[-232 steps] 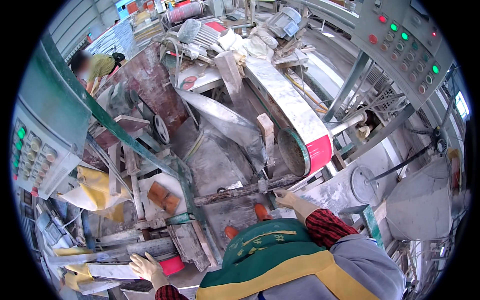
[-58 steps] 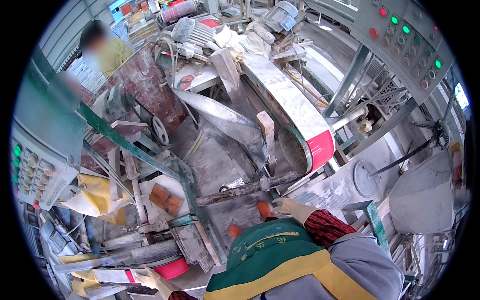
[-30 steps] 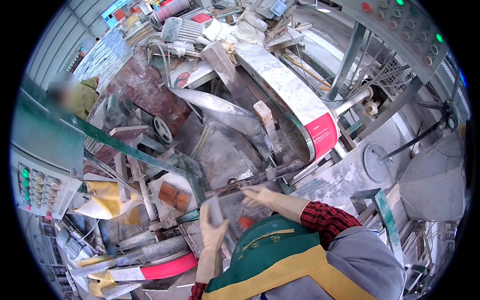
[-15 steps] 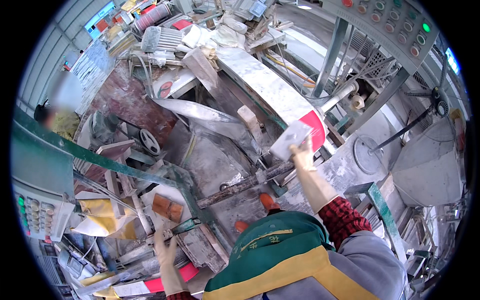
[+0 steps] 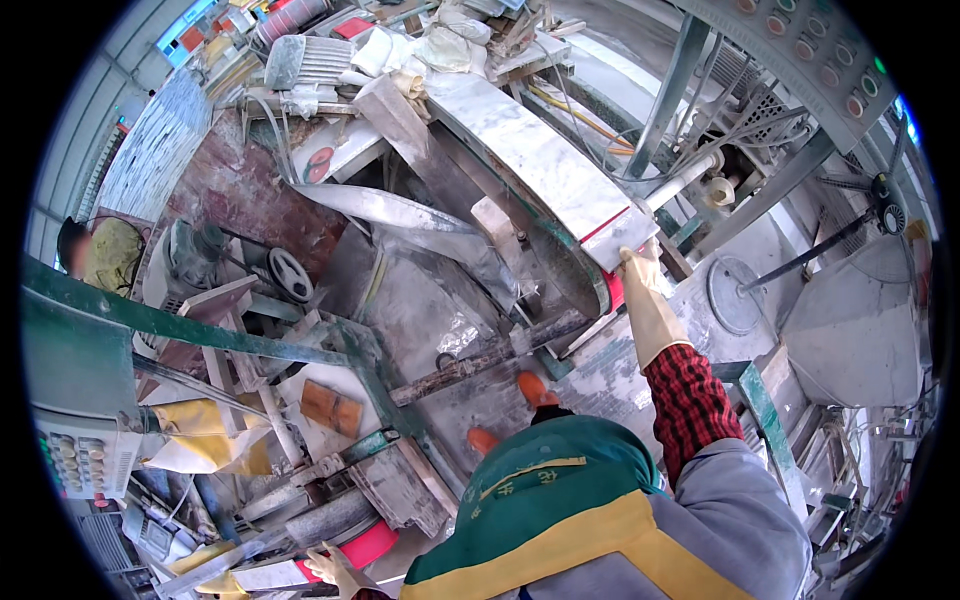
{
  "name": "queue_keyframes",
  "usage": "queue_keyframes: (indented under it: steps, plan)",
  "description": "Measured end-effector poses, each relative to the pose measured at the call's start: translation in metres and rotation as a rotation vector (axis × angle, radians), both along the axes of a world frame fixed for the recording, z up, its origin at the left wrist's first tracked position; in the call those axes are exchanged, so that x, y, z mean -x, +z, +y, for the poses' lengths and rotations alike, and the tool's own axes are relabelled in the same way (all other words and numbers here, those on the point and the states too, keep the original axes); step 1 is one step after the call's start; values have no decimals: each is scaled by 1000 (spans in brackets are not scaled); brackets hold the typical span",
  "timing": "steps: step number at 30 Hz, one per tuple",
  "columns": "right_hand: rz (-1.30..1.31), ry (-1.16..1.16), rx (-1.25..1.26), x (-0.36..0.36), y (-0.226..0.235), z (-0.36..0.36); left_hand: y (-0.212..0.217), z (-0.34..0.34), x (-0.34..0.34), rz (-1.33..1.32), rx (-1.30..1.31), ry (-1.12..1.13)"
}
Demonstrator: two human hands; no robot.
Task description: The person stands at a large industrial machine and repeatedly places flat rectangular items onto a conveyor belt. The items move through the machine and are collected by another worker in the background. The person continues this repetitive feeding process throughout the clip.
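At the near end of a long bench topped with white slabs (image 5: 540,150), a small white stone tile (image 5: 618,238) lies over the red end surface. My right hand (image 5: 642,268), in a cream rubber glove, grips the tile's near edge with closed fingers. A thin red line parts the tile from the long white slab beyond it. At the lower left my left hand (image 5: 330,566), gloved alike, has its fingers apart and holds nothing I can see. It is beside a red strip (image 5: 370,545) and a white strip (image 5: 270,575); contact is unclear.
Button panels stand at upper right (image 5: 810,50) and far left (image 5: 85,450). A dusty log-like bar (image 5: 490,362) crosses before my orange boots (image 5: 535,388). A green rail (image 5: 180,318) runs along the left. A brown block (image 5: 332,408) rests on a board. Another person (image 5: 110,250) is far left.
The tile has gone from being held tilted above the red bench end to lying on it, right hand still gripping. My left hand has moved down toward the red strip.
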State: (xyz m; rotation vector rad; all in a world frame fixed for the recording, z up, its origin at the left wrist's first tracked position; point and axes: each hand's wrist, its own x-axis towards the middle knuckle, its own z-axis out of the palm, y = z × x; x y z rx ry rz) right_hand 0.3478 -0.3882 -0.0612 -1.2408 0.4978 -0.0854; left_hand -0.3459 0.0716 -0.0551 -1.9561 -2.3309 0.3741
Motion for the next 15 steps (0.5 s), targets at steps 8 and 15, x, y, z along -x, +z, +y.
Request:
queue_keyframes:
  steps: [8, 15]
  plan:
    - [12, -10, -4, -7, -6, 9, 7, -16, -22, 35, -15, 13]
    - [-53, 41, 238, -23, -36, -8, 11, -30, -40, -18, -77, -49]
